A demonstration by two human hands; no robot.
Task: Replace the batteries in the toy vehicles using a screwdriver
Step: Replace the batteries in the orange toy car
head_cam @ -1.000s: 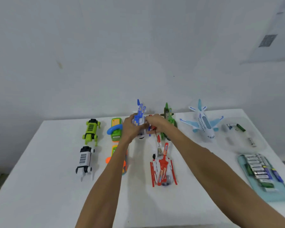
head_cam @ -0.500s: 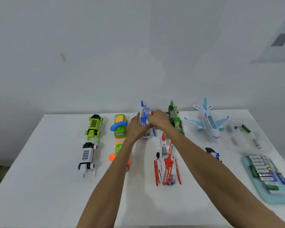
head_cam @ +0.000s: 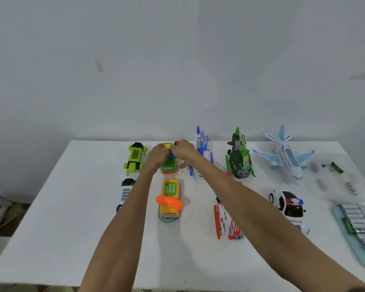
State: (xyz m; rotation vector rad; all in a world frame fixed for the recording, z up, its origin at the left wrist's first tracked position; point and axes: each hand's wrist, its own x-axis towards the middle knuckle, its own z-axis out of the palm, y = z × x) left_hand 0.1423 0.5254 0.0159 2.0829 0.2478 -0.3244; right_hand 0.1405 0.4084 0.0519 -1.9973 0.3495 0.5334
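White table (head_cam: 72, 207) fills the view, wall behind. Right edge: teal tray (head_cam: 346, 234) packed with batteries (head_cam: 359, 223); behind it a clear tray (head_cam: 333, 186) with a green battery (head_cam: 337, 167). Back row from the right: light blue airplane (head_cam: 287, 159), green helicopter (head_cam: 239, 160), blue helicopter (head_cam: 202, 144), green phone car (head_cam: 168, 166), lime vehicle (head_cam: 135, 158). Front row: police car (head_cam: 289, 207), red-white helicopter (head_cam: 224, 224) partly under the right forearm, orange phone car (head_cam: 170, 199), white vehicle (head_cam: 125, 192) partly behind the left forearm. Both arms reach to the green phone car, which sits on the table. Left hand (head_cam: 157, 155) has its fingers curled over the toy's far end, gripping it; right hand (head_cam: 182, 151) is curled onto the same end, touching the left. A small red tip (head_cam: 176, 142) pokes out above the right hand; can't tell what it belongs to.
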